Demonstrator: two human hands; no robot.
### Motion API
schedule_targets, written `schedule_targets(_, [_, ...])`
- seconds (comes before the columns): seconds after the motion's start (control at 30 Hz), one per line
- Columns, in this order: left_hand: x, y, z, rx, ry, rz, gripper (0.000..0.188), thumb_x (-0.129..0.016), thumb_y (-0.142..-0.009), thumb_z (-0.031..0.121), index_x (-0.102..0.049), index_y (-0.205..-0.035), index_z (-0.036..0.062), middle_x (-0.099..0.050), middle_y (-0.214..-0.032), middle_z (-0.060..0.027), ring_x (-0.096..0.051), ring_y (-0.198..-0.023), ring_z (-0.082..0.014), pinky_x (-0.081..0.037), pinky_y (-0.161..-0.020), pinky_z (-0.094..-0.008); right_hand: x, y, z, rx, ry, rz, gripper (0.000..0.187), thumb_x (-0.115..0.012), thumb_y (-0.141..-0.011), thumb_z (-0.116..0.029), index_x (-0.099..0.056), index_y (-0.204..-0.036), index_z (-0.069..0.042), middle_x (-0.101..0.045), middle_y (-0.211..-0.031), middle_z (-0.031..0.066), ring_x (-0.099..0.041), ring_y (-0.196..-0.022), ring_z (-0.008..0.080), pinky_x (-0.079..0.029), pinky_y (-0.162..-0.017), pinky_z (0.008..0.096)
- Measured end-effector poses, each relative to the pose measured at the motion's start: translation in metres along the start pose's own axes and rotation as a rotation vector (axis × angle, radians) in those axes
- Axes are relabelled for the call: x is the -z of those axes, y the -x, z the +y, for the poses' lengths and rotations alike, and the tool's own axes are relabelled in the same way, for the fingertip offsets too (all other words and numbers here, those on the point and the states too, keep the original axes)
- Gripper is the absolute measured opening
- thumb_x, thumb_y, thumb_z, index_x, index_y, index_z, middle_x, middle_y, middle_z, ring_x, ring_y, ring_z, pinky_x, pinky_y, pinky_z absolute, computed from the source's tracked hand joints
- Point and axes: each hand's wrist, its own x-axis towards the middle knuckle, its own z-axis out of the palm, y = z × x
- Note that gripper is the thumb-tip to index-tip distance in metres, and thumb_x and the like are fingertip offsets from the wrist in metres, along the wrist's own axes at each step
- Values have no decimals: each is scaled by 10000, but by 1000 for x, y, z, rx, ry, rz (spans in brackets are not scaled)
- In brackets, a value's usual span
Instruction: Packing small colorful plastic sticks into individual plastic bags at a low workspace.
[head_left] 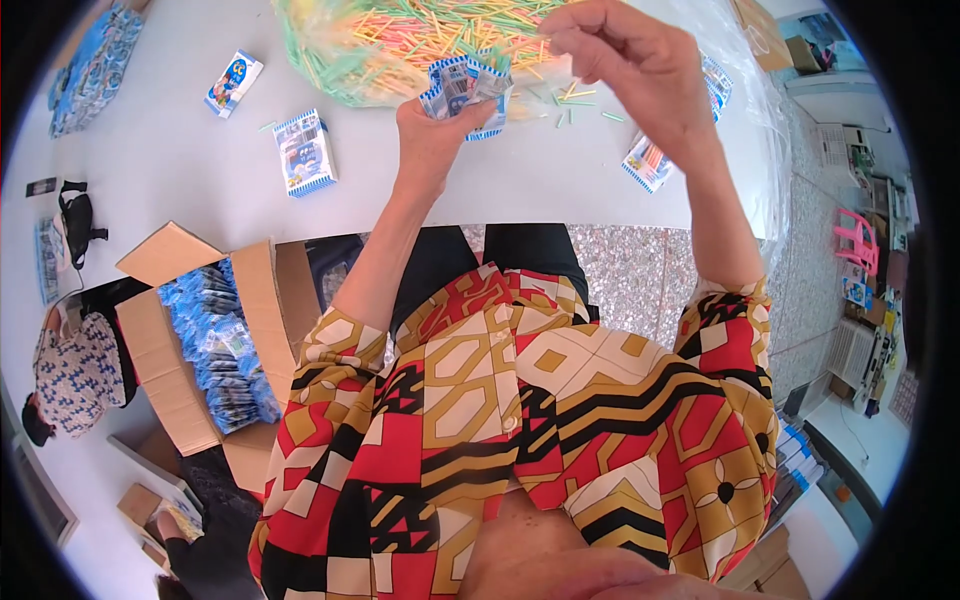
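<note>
My left hand (432, 140) is closed around a small blue-and-white packet (455, 85), whose crumpled upper end points toward the far side of the table. My right hand (640, 75) is raised to the right of the packet, its fingers curled and pinched; whatever may be between them is too small or hidden to tell. Just beyond both hands lies a large heap of short, thin sticks (430, 35) in pink, yellow, green and orange, on clear plastic sheeting (305, 60). A few loose sticks (575, 97) are scattered below my right hand.
More blue-and-white packets lie on the white table (380, 200): one standing left (304, 152), one farther left (233, 84), one (648, 163) under my right wrist. A cardboard box (160, 350) full of blue packets stands lower left. Other people (85, 365) are at the left.
</note>
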Motion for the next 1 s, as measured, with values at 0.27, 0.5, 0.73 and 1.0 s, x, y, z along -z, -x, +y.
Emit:
schedule_targets(0.27, [-4,5,2,-125,-226,-95,155,-692,-746,51,-666,-891,2,-642,-769,-4,-551,-674,-46,-454,-620,-198,-14,-29,51,922,-122,-21,107,-618,-805,-60,-640,-883,8,-600,-720,86,-542,-601,151,-428,-557,250])
schedule_targets(0.5, [1,10,9,-99,-143,-128,166,-687,-747,39,-659,-908,7,-644,-803,-1,-562,-707,-49,-459,-646,-197,-3,-13,27,-48,-146,-92,137,-609,-817,-81,-637,-927,-4,-568,-706,63,-512,-602,140,-397,-549,251])
schedule_targets(0.73, [14,9,11,-58,-81,-89,188,-708,-741,31,-653,-919,5,-643,-832,-11,-572,-738,-63,-473,-688,-224,-9,-33,143,97,187,113,159,-602,-774,-35,-637,-928,-13,-591,-717,78,-526,-595,138,-430,-564,252])
schedule_targets(1.0, [11,12,17,-29,-65,-31,222,-725,-731,30,-654,-939,-4,-651,-858,-22,-590,-754,-78,-480,-705,-230,-23,-48,226,624,363,299,222,-617,-753,-257,-619,-789,-39,-625,-800,150,-606,-757,330,-480,-684,424])
